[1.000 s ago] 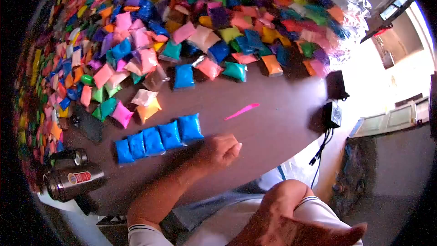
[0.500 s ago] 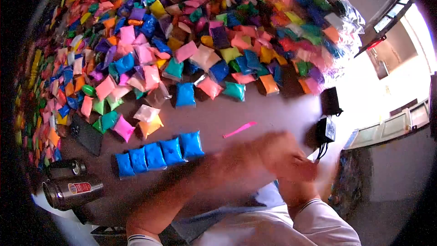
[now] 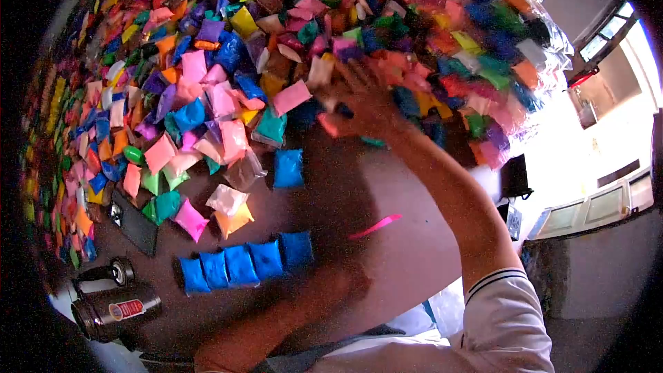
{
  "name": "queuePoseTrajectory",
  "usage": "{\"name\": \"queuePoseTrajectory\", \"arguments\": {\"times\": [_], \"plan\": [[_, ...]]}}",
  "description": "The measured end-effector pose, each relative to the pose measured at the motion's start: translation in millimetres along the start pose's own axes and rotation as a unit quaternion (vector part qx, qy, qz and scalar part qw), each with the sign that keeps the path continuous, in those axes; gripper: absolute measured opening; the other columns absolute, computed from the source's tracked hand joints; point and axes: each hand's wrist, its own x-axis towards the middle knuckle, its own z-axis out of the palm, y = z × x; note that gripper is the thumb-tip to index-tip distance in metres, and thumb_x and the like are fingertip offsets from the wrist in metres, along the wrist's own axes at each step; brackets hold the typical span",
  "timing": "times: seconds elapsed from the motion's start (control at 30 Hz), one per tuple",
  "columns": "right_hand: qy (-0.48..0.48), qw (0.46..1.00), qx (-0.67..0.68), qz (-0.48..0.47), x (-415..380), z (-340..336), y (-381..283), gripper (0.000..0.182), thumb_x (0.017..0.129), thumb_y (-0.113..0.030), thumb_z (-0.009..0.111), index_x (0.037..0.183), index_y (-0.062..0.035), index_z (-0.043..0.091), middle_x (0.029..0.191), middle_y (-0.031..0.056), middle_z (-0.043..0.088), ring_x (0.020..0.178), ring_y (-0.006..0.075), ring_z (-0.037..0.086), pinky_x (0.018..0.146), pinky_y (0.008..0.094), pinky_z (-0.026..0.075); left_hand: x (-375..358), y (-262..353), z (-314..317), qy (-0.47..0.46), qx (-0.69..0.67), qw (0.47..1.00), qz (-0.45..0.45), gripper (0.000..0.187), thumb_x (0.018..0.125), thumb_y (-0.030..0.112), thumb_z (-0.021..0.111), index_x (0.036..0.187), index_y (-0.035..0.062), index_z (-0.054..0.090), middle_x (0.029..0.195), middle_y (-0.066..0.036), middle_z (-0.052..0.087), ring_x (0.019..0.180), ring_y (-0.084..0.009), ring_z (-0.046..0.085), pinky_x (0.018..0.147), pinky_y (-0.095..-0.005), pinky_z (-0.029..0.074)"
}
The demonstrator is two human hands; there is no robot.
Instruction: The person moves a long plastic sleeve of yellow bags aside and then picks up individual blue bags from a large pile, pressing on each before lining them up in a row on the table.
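My right hand [image 3: 359, 100] reaches over the front of a large heap of small coloured packets [image 3: 223, 100], fingers spread. A pale packet [image 3: 320, 72] lies at its fingertips, and a salmon packet [image 3: 329, 124] shows by the thumb. Low over the table, my left hand [image 3: 342, 280] is dark and smeared by motion, its fingers unclear. Several blue packets [image 3: 242, 264] lie side by side in a row to its left. One more blue packet [image 3: 288, 168] sits apart, between row and heap. A thin pink strip [image 3: 376, 226] rests on the table between my arms.
A steel flask [image 3: 117, 309] with a red label stands at the left table edge. Behind it lies a dark flat object [image 3: 135, 224]. Clear plastic [image 3: 545, 62] wraps the heap's right side. A black box [image 3: 514, 176] stands at the right edge.
My hands were together at the right front of the table. Now the right hand has moved forward onto the heap, and the left has drawn back to the left.
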Motion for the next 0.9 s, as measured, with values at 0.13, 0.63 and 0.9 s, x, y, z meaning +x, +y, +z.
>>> {"name": "queuePoseTrajectory", "arguments": {"times": [0.13,0.63,0.9], "plan": [[-0.021,0.987,-0.16,-0.01,1,12,63,0.054,0.076,-0.047,0.068,0.125,-0.0277,0.058,0.139,0.0143,0.043,0.13,0.0352,0.038,0.105,0.0561,0.027,13,12,-13,-0.178,0.278,0.941,0.075,0.016,0.086,0.014,0.054,0.082,0.0001,0.063,0.079,-0.018,0.063,0.077,-0.0325,0.063,0.073,-0.0448,0.051],[-0.079,0.925,0.148,0.34,12,-51,196,0.033,0.079,-0.023,0.061,0.106,-0.004,0.064,0.105,0.015,0.064,0.095,0.0313,0.061,0.086,0.0393,0.046,5,-3,-5,0.058,0.039,0.97,0.233,0.025,0.089,0.02,0.052,0.072,0.0022,0.051,0.072,-0.019,0.053,0.071,-0.0381,0.054,0.066,-0.0481,0.044],[0.062,0.977,-0.035,0.2,48,-39,133,0.038,0.082,-0.021,0.06,0.117,-0.0069,0.06,0.122,0.0162,0.059,0.109,0.0309,0.058,0.094,0.0415,0.045,3,-3,2,0.051,0.043,0.982,0.177,0.023,0.089,0.021,0.052,0.076,0.0021,0.052,0.072,-0.019,0.053,0.071,-0.0381,0.055,0.065,-0.0484,0.044]]}}
